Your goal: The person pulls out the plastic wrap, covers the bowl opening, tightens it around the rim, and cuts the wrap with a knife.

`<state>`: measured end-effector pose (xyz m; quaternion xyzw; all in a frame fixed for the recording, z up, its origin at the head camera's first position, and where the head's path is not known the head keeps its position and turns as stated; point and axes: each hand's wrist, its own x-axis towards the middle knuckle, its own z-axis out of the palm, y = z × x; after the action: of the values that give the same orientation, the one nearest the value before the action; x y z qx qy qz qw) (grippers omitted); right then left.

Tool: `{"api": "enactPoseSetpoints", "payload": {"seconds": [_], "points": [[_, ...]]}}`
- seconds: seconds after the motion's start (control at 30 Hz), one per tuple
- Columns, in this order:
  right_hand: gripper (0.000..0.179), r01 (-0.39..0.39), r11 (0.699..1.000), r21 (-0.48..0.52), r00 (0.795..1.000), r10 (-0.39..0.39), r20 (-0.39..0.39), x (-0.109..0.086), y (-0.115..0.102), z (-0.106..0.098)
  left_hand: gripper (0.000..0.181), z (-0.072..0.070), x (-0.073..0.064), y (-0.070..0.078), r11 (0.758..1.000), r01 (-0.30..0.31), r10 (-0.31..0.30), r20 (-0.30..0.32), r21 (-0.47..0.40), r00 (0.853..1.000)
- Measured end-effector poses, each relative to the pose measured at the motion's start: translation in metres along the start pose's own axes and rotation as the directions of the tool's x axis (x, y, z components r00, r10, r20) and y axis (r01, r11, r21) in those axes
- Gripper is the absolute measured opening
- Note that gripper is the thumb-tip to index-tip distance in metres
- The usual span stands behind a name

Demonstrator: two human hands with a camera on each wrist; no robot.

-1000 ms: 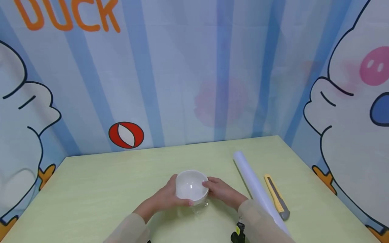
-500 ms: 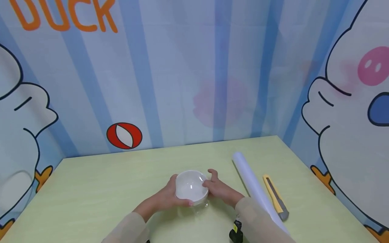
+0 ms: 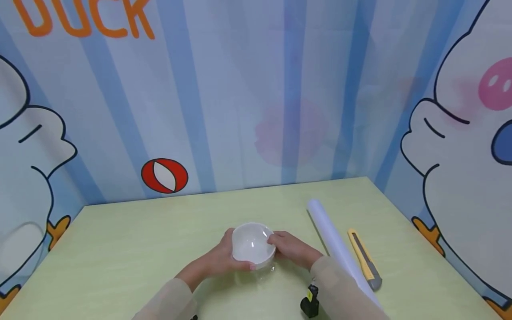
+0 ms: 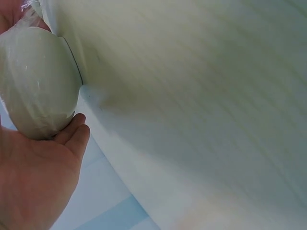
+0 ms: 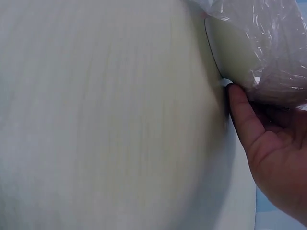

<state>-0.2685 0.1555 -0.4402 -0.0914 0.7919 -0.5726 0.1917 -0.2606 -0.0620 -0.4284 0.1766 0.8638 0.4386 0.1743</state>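
Note:
A white bowl (image 3: 253, 243) is held between both hands above the table, its opening facing up toward the head camera. Clear plastic film (image 5: 283, 48) covers its outer side, wrinkled and bunched in the right wrist view, with loose film also below the bowl in the head view. My left hand (image 3: 221, 258) grips the bowl's left side, thumb along the near edge and fingers on the far side. On the right, my right hand (image 3: 294, 250) pinches rim and film, thumb over the edge. The other right fingers are partly hidden behind the bowl.
A long pale roll (image 3: 338, 249) lies slantwise on the light green table (image 3: 152, 240), right of the hands, partly behind the right sleeve. Beyond it lies a yellow and grey utility knife (image 3: 365, 260). A printed curtain (image 3: 240, 89) stands behind the table.
Half a second ago a right finger was raised off the bowl; now it is down against the far side again. The left hand and bowl hold nearly the same place.

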Motion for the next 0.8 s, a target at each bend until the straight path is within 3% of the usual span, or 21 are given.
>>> {"api": "enactPoseSetpoints", "payload": {"seconds": [0.27, 0.57, 0.8], "points": [[0.044, -0.050, 0.998, 0.033, 0.999, 0.050, -0.009, -0.0005, -0.0007, 0.0012, 0.105, 0.0039, -0.0014, -0.0049, 0.997, -0.055, 0.054, -0.020, -0.046, 0.998], [0.040, -0.109, 0.992, 0.060, 0.992, 0.112, -0.051, 0.0021, -0.0036, 0.0014, 0.118, 0.0053, -0.0003, -0.0003, 1.000, 0.017, -0.017, 0.000, -0.017, 1.000], [0.035, -0.134, 0.975, 0.178, 0.990, 0.142, -0.028, 0.0005, -0.0061, -0.0044, 0.118, 0.0037, 0.0040, -0.0022, 1.000, 0.012, -0.011, -0.022, 0.021, 1.000]]}}
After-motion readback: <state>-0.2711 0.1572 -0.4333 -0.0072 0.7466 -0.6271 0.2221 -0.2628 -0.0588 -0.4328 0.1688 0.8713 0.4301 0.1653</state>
